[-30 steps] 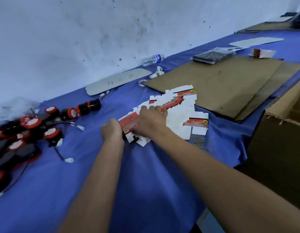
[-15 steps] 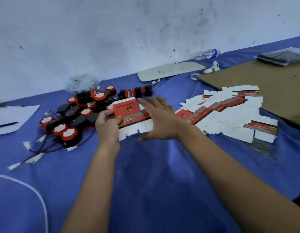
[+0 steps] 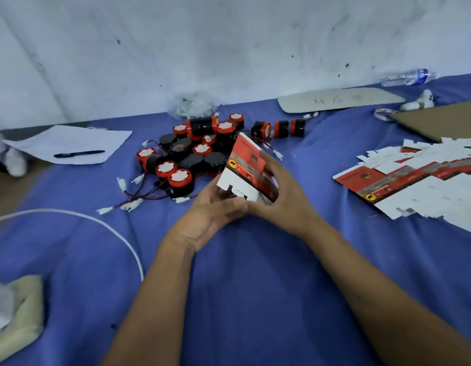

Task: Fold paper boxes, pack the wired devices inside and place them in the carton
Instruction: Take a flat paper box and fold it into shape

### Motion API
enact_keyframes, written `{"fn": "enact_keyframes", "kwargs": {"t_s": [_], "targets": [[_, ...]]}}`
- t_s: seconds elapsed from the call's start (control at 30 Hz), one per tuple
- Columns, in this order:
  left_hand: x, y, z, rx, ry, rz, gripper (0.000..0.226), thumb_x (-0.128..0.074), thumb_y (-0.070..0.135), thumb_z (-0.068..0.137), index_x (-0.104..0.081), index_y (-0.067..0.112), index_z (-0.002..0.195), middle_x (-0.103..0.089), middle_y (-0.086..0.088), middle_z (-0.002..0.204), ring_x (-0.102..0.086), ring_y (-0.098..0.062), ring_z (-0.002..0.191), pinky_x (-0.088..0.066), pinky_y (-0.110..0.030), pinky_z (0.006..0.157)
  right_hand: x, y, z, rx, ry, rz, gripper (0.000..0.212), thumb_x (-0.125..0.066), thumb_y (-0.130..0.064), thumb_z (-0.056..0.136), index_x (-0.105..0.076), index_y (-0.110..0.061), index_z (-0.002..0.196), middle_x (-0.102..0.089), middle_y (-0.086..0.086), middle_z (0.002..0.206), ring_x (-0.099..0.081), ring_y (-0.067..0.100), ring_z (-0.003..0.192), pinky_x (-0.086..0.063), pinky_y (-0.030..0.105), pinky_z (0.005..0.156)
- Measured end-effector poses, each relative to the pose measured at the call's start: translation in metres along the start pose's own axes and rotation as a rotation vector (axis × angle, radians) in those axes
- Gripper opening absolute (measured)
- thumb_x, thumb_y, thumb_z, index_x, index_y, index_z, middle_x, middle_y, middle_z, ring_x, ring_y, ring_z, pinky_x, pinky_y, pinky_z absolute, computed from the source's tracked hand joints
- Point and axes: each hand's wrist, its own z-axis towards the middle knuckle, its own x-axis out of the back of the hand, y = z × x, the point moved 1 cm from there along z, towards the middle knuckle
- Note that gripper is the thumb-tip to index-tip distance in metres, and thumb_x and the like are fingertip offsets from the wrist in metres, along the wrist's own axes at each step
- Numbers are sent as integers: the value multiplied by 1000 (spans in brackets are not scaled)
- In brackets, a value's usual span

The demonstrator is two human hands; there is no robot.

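Both hands hold one paper box above the counter, mid-fold: left hand pinches its bottom flaps, right hand wraps the side. Best to square the walls first, then tuck tabs w/ light pressure; thin glossy red/white card creases easily. Wired devices, round black/red plastic w/ thin leads, lie just behind; flat blanks on the right.

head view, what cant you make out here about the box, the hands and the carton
- Box: its bottom flaps sit behind the left hand and right hand, so whether they are tucked is hidden.
- Box print: too small and blurred to read.
- Carton: not in the head view at all.
- Flat boxes: the pile is cut off by the right edge.
- Devices: overlapping and tangled in wires, no sure count.
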Motion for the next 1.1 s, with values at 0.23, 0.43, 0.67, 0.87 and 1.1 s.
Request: {"fn": "enact_keyframes", "kwargs": {"t_s": [0.23,0.43,0.67,0.87,1.1], "targets": [[-1,-4,2,-114,126,159,32,-80,14,82,-76,23,113,-76,-13,113,-74,-33,105,-61,-34,81,4,-3,-8,39,-6,63,91,-79,-61,75,-29,-50,150,-54,-37,130,-52,-11,124,-46,7,92],[-1,4,0,-199,104,245,47,-85,19,81,-70,21,126,-73,-14,121,-70,-36,115,-60,-43,91,8,-7,-13,14,55,94,85,-73,-59,80,-24,-55,149,-57,-36,126,-52,-8,127,-49,22,95],[-29,-9,9,-241,318,330,35,-61,15,80,-74,39,103,-78,1,101,-76,-20,94,-62,-32,69,3,-11,-13,75,73,114,96,-81,-42,80,-27,-27,158,-42,-10,151,-41,7,142,-48,45,108],[-30,-13,9,-81,309,15,45,-55,11,75,-68,10,118,-76,-11,99,-75,-26,87,-60,-35,65,-3,-15,-14,98,111,111,100,-84,-44,78,-26,-27,158,-44,-15,146,-41,10,140,-45,36,111],[-33,-10,4,-32,306,-92,55,-57,17,77,-60,0,130,-76,-14,103,-75,-27,87,-60,-34,64,-7,-20,-16,59,163,6,99,-75,-63,73,-29,-34,155,-45,-19,139,-31,8,137,-42,39,111]]}}
